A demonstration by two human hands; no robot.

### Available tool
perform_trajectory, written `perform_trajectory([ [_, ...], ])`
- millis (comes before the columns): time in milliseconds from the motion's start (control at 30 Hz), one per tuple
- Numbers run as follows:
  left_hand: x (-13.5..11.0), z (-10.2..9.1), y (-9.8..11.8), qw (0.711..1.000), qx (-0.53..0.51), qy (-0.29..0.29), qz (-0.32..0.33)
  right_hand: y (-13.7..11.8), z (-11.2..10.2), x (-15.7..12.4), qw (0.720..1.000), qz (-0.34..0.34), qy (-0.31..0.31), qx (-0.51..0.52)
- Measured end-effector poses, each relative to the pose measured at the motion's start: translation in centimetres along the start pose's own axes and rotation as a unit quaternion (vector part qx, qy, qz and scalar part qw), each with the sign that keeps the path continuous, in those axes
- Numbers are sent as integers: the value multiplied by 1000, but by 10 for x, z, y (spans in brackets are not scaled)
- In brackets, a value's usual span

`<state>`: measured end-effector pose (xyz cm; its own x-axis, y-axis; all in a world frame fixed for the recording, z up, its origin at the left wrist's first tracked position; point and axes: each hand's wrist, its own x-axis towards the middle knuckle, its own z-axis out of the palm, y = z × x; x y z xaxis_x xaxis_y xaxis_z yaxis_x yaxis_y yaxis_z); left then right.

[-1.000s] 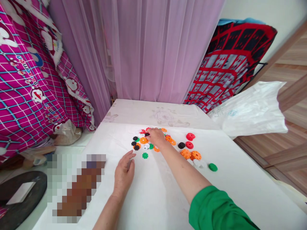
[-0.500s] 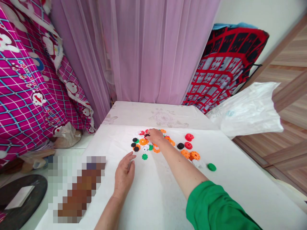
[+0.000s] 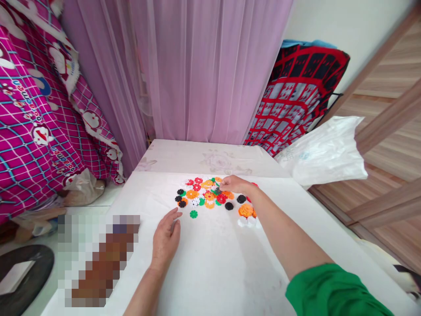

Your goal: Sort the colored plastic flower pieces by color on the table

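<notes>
My right hand [image 3: 234,184] reaches over the far part of a spread of notched plastic discs. Its fingers pinch a black disc [image 3: 218,191], which looks slightly blurred. Red, orange, white, green and black pieces lie beneath and around it, among them an orange disc [image 3: 191,194] and a red disc [image 3: 221,199]. My left hand [image 3: 167,235] rests at the near left of the spread, open and holding nothing, its fingers stretched toward the discs. A lone green disc [image 3: 194,214] lies just right of those fingertips.
Right of the spread sit two groups of black discs, a black stack [image 3: 241,199] among them, plus an orange pile [image 3: 246,210] and white discs [image 3: 247,222], partly behind my forearm. A white cloth [image 3: 210,263] covers the table. A white plastic bag [image 3: 329,149] stands at the right edge.
My right hand has moved right across the spread, with a black disc at its fingertips. My left hand stays nearly still. The view has shifted slightly.
</notes>
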<state>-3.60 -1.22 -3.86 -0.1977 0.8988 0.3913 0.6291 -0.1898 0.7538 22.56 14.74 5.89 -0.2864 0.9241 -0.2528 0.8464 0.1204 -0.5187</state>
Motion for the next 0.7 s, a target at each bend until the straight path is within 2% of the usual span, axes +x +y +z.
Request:
perform_trajectory([
  [100, 1, 0, -1, 1000, 1, -3, 7, 14, -11, -19, 997, 9, -76, -24],
  [200, 1, 0, -2, 1000, 1, -4, 10, 17, -11, -28, 988, 31, -130, -72],
  [700, 1, -1, -1, 1000, -7, -7, -12, 7, -4, -42, 982, 48, -62, -173],
])
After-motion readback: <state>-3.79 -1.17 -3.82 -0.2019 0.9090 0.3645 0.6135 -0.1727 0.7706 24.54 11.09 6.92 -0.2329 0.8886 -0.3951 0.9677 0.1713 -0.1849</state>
